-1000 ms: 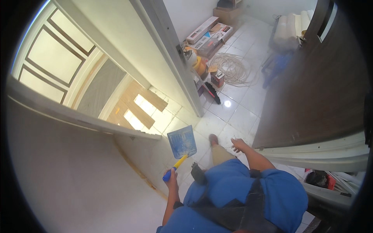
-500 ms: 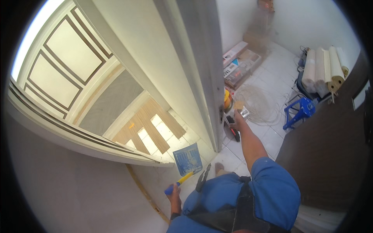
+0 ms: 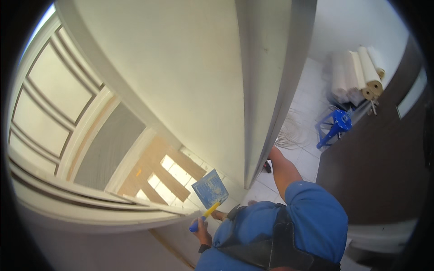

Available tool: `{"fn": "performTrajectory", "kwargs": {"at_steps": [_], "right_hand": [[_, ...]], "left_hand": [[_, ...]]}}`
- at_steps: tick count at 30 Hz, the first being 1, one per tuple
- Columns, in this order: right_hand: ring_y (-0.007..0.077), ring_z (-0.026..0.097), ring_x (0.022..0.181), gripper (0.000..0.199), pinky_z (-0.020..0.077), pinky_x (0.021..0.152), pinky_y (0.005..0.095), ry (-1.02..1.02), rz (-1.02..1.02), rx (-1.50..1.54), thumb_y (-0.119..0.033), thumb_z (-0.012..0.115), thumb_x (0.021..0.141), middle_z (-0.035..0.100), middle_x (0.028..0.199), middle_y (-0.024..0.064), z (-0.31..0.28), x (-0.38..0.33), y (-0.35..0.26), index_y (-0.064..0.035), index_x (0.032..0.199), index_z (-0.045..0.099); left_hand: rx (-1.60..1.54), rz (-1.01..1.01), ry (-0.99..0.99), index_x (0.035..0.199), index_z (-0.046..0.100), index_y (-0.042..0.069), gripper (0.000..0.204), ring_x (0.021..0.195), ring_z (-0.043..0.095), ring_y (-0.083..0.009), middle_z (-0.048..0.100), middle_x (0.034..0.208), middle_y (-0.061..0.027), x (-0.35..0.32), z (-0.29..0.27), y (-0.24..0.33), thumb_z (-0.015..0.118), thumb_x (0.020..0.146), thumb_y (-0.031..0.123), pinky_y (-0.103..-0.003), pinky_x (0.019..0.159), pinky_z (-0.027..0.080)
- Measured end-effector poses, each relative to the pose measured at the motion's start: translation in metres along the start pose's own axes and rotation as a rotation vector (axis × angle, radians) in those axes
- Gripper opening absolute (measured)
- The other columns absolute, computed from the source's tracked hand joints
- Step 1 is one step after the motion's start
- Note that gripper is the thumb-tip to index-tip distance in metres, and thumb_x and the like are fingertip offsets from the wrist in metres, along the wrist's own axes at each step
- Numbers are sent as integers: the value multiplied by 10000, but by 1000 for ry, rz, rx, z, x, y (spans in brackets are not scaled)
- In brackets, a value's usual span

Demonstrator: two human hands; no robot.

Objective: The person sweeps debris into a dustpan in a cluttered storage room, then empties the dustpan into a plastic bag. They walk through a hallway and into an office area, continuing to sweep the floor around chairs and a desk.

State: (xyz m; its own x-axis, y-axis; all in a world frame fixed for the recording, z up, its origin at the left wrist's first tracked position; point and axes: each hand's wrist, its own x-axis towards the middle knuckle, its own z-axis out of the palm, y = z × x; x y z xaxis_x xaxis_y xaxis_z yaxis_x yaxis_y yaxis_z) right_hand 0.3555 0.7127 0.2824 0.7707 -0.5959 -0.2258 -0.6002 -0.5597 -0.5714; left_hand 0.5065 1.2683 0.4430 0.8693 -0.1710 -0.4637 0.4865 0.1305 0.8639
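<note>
My left hand [image 3: 201,229] is low in the picture, closed around the blue and yellow handle of a scraper [image 3: 210,189]. Its wide blue blade, smeared with white, points up toward a white wall panel [image 3: 181,77]. My right arm stretches forward past my blue shirt to the grey edge [image 3: 266,104] of that panel. My right hand [image 3: 272,154] meets this edge near the floor, and its fingers are hidden behind it.
A dark brown door [image 3: 379,171] stands close on the right. Beyond the edge are a white tiled floor, a blue stool [image 3: 335,127], several rolls of pale paper [image 3: 361,74] and a loose coil of cable [image 3: 294,135]. A framed window [image 3: 54,104] fills the left.
My right arm has swung from my side forward to the panel's edge. My view has moved closer to the panel. My left hand keeps the scraper in about the same place.
</note>
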Motion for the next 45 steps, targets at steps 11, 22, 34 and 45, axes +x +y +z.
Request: {"fn": "performTrajectory", "kwargs": {"at_steps": [11, 22, 34, 45], "right_hand": [[215, 550, 503, 85, 444, 436, 340, 184, 531, 1181, -102, 627, 793, 599, 634, 111, -23, -210, -68, -28, 750, 626], [284, 664, 594, 193, 530, 518, 435, -484, 942, 250, -149, 715, 776, 685, 731, 168, 92, -305, -123, 23, 864, 720], [301, 704, 802, 257, 563, 693, 429, -698, 635, -92, -206, 715, 783, 715, 892, 163, 96, -39, -185, -34, 973, 737], [308, 701, 833, 262, 559, 719, 430, -643, 466, -101, -207, 714, 783, 713, 924, 160, 93, 247, -315, -47, 988, 737]], "left_hand": [[132, 89, -18, 909, 563, 53, 374, 568, 501, -149, 543, 729, -70, 186, -20, 57, 634, 936, 419, -296, 476, 431], [59, 83, 38, 1113, 551, 82, 255, 953, 599, -144, 609, 1037, -51, 259, -41, 89, 625, 967, 276, -322, 774, 537], [75, 3, 352, 1094, 589, 52, 321, 956, 622, -182, 610, 1033, -87, 327, -30, 115, 694, 916, 299, -351, 761, 583], [-30, -39, 649, 1039, 631, 22, 362, 872, 656, -190, 646, 955, -97, 477, -33, 198, 701, 893, 346, -336, 662, 594]]}}
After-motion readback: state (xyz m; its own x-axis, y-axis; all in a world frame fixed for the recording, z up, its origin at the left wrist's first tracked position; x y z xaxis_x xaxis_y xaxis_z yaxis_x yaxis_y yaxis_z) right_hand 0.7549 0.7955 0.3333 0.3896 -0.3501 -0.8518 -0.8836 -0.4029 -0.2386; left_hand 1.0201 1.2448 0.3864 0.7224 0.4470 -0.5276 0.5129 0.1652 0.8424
